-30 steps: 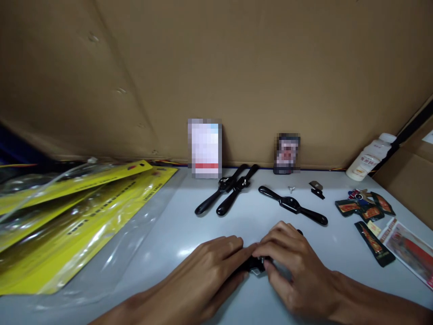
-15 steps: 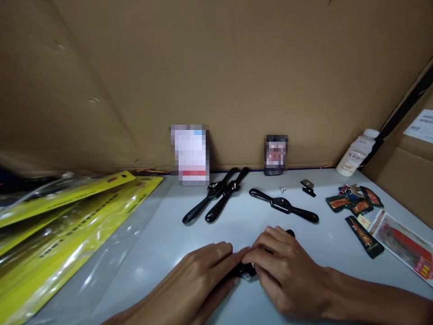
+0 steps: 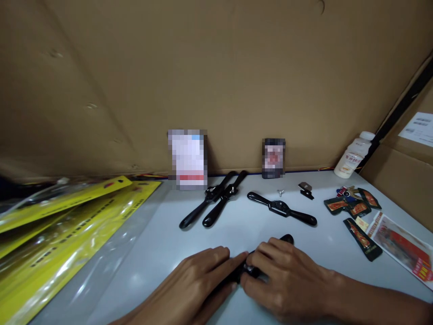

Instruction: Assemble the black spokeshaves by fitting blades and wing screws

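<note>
Both hands, the left hand (image 3: 199, 282) and right hand (image 3: 287, 282), are gripping a black two-handled metal tool (image 3: 252, 266) lying on the pale grey bench (image 3: 162, 253). I think pressing it flat is helping while fingertips are working its small middle part

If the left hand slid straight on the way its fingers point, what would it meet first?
The left hand points right and slightly away, so it would likely meet the right hand at once; their fingertips already converge on the black tool.

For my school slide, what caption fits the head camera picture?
Two hands, left and right, hold a black tool on a grey table.
</note>
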`<action>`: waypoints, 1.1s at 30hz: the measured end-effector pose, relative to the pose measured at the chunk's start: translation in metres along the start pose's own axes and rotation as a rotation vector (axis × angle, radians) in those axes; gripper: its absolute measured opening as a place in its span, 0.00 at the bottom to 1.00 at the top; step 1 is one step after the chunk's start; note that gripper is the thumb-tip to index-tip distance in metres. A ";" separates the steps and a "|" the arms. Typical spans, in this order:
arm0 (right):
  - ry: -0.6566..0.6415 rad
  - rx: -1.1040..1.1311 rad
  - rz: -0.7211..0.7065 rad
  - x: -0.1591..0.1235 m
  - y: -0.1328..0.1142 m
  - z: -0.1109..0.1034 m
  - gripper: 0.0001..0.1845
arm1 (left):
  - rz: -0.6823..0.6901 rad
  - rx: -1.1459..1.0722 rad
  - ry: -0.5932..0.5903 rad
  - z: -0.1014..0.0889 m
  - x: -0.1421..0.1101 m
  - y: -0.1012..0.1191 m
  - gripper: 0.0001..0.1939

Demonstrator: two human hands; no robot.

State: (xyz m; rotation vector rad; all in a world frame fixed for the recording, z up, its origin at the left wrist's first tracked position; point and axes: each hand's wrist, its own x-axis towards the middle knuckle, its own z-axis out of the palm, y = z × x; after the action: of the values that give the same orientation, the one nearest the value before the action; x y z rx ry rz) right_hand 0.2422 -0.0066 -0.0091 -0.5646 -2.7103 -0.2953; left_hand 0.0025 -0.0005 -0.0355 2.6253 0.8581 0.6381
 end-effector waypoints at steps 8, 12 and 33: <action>0.058 0.049 0.081 -0.001 -0.003 0.002 0.11 | -0.020 -0.002 0.012 0.000 0.000 0.000 0.20; 0.227 0.058 0.029 0.001 0.001 0.002 0.10 | -0.028 -0.022 -0.013 -0.003 0.002 0.000 0.10; -0.116 -0.069 0.715 -0.021 0.100 0.000 0.13 | 0.018 0.046 0.007 -0.008 0.003 0.001 0.21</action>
State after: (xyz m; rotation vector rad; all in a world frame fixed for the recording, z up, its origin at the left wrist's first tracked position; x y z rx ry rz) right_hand 0.3023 0.0756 -0.0039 -1.5403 -2.4020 -0.1627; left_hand 0.0014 0.0018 -0.0278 2.6761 0.8615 0.6393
